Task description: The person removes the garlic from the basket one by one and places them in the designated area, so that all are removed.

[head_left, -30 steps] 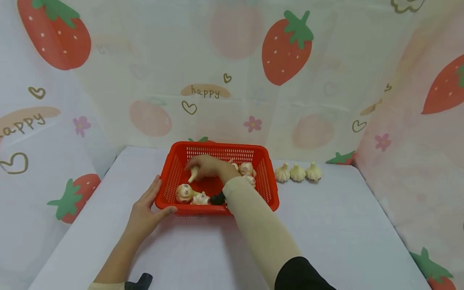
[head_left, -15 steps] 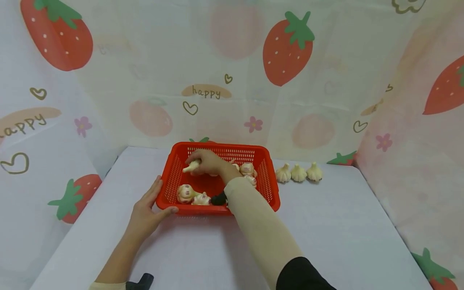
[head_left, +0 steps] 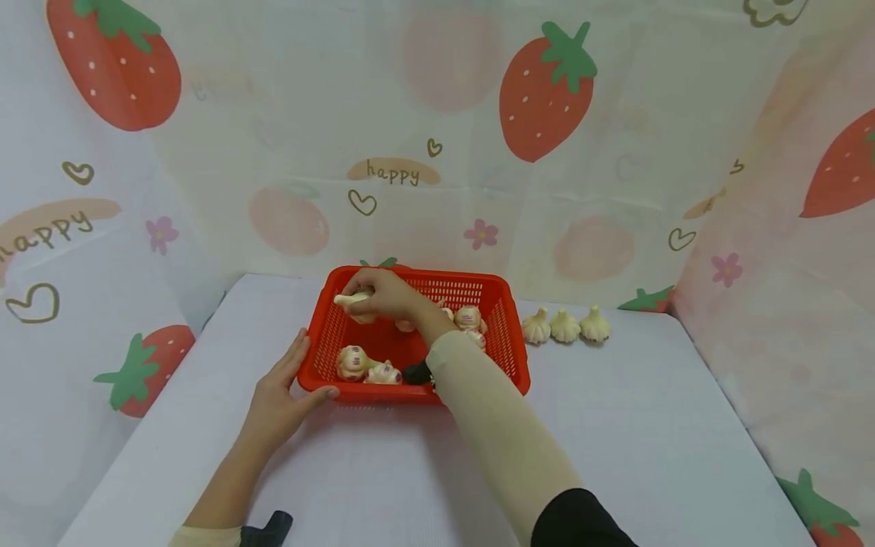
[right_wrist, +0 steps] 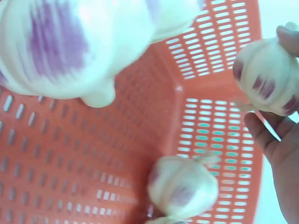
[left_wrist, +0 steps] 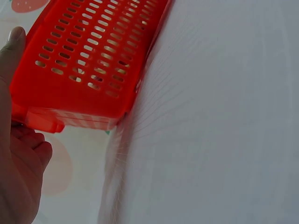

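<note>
A red perforated plastic basket (head_left: 383, 393) stands on the white table. My left hand (head_left: 276, 403) grips its front left corner, thumb at the front rim and fingers along the left side. Inside the basket's left back part, my right hand (head_left: 391, 295) pinches a garlic bulb (right_wrist: 267, 77) with purple streaks, its pale stem pointing left in the head view. Two more garlic bulbs (head_left: 352, 363) lie by the basket's front wall. Others (head_left: 469, 317) sit at the right, partly hidden by my right forearm.
Three garlic bulbs (head_left: 565, 327) stand in a row on the table (head_left: 656, 425), just right of the basket. Behind the table hangs a strawberry-printed cloth (head_left: 437, 220), with more of it along both sides.
My right hand has moved up and slightly left with its garlic bulb, whose stem has turned from pointing down to pointing left. The left hand stays at the basket's corner.
</note>
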`<state>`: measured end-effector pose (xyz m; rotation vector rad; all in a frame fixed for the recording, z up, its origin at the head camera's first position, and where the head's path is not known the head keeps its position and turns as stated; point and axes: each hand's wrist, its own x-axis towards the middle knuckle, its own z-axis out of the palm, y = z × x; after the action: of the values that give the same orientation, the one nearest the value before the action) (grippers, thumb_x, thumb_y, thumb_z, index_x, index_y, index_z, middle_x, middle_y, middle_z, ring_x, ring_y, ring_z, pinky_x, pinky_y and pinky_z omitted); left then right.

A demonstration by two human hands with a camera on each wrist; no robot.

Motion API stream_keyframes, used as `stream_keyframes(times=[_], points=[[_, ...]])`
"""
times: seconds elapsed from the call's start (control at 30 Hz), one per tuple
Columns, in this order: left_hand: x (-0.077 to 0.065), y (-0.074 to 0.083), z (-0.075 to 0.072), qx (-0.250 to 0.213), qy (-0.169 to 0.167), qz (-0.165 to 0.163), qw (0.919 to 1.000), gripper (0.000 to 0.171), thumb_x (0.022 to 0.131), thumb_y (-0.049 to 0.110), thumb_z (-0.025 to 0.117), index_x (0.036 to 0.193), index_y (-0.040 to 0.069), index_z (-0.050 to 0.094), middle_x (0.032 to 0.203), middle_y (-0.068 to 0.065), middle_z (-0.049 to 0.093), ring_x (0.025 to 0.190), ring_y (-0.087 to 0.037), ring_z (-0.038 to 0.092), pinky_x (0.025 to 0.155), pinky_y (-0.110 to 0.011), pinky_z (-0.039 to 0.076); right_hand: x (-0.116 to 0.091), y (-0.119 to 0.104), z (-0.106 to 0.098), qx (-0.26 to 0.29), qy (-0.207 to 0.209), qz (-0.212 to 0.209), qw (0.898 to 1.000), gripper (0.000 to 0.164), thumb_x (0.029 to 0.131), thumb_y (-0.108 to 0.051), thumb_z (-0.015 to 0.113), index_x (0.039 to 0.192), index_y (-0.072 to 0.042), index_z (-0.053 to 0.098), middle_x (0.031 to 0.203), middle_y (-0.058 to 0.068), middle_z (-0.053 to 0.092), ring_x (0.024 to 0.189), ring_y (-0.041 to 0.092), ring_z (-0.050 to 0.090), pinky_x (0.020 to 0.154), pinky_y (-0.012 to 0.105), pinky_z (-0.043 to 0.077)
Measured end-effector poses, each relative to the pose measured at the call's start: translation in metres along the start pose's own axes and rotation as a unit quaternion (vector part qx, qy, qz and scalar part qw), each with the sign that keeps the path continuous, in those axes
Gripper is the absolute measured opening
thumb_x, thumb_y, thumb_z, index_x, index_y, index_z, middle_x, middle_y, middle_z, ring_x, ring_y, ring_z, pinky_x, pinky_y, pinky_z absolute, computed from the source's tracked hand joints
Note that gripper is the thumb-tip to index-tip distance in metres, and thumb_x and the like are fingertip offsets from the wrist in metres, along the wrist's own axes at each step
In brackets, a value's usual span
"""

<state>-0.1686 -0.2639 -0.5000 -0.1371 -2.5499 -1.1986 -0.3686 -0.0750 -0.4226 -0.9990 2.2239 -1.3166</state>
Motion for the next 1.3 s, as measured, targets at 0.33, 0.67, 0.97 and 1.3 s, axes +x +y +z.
stream_keyframes(times=[0.33,0.67,0.97,1.3], points=[[0.001,-0.004,0.001,0.002,0.006,0.011,0.9999,0.102,0.081,0.044,0.086,0.162,0.018,0.030,0.168,-0.003,0.029,0.153,-0.033,0.031,0.113,-0.058,0.040,-0.005,-0.026,-0.018,-0.067,0.006,-0.044,0.997,0.015,0.092,-0.025,0.079,0.105,-0.018,0.076,0.106,0.000,0.068,0.092,0.018,0.064,0.078,0.028,0.060],[0.000,-0.005,0.002,-0.001,0.008,0.009,0.9999,0.102,0.080,0.044,0.086,0.162,0.018,0.031,0.168,-0.003,0.030,0.153,-0.033,0.032,0.113,-0.058,0.040,-0.022,-0.056,-0.028,-0.099,0.028,-0.063,0.993,0.023,0.095,-0.033,0.075,0.111,-0.018,0.074,0.107,-0.004,0.072,0.102,0.017,0.064,0.088,0.025,0.057],[0.002,-0.002,0.001,0.000,0.008,0.005,1.0000,0.101,0.081,0.044,0.085,0.162,0.021,0.029,0.168,-0.002,0.030,0.154,-0.032,0.031,0.112,-0.060,0.041,-0.046,-0.073,-0.035,-0.107,0.073,-0.090,0.988,0.021,0.095,-0.034,0.075,0.112,-0.021,0.074,0.105,-0.009,0.072,0.104,0.009,0.063,0.098,0.027,0.052],[0.000,-0.001,0.003,0.008,0.005,-0.004,0.9999,0.101,0.082,0.043,0.085,0.163,0.023,0.028,0.168,-0.003,0.028,0.154,-0.033,0.031,0.111,-0.062,0.042,-0.093,-0.073,-0.046,-0.065,0.123,-0.101,0.985,0.019,0.094,-0.033,0.076,0.111,-0.025,0.073,0.106,-0.010,0.072,0.113,0.011,0.062,0.105,0.036,0.050]])
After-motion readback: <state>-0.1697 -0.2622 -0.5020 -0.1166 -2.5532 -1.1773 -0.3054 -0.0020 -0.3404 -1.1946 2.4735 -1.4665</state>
